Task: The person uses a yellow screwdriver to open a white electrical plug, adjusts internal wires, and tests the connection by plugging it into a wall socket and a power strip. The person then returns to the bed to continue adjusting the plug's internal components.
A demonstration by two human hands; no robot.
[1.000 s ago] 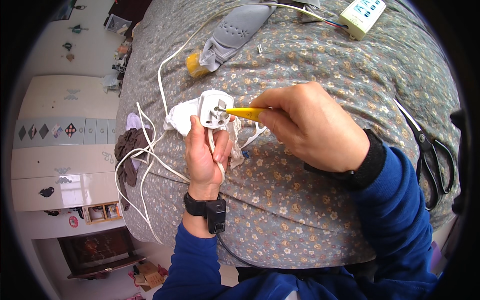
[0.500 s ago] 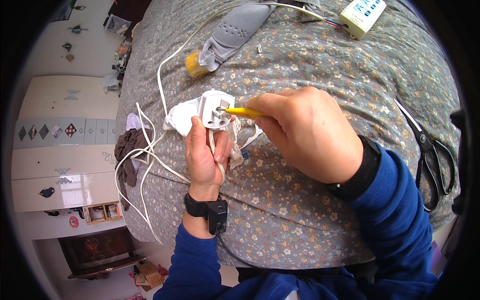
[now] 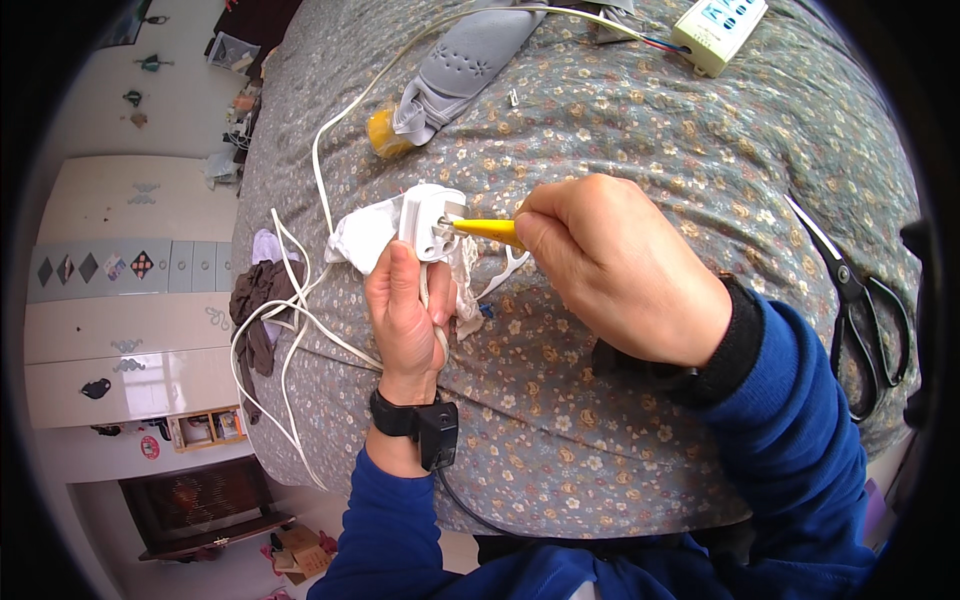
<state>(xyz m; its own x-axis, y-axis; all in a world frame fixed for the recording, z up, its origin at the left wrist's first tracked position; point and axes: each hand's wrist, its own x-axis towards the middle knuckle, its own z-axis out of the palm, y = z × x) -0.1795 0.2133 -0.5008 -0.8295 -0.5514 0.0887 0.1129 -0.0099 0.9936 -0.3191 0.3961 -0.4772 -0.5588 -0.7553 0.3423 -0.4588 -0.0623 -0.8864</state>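
My left hand (image 3: pixel 405 310) is closed around a white electrical plug (image 3: pixel 418 220), holding it up with its face turned to the right. From the plug a white cord (image 3: pixel 340 340) loops down past my fingers. In my right hand (image 3: pixel 625 270) is a yellow-handled screwdriver (image 3: pixel 487 230), gripped between thumb and fingers. Its metal tip meets the plug's face; the exact contact point is too small to make out. A crumpled white cloth (image 3: pixel 365 235) lies just behind the plug, on the left.
Everything lies on a flowered bedspread (image 3: pixel 600 450). Black-handled scissors (image 3: pixel 858 300) are at the right. At the far side are a grey cloth item (image 3: pixel 470 65), a yellow roll (image 3: pixel 388 132) and a pale box with wires (image 3: pixel 715 35). Brown cloth (image 3: pixel 262 300) lies at the left.
The plug has turned slightly in my left hand, its face now more to the right. My right hand has rolled and shifted slightly right with the screwdriver.
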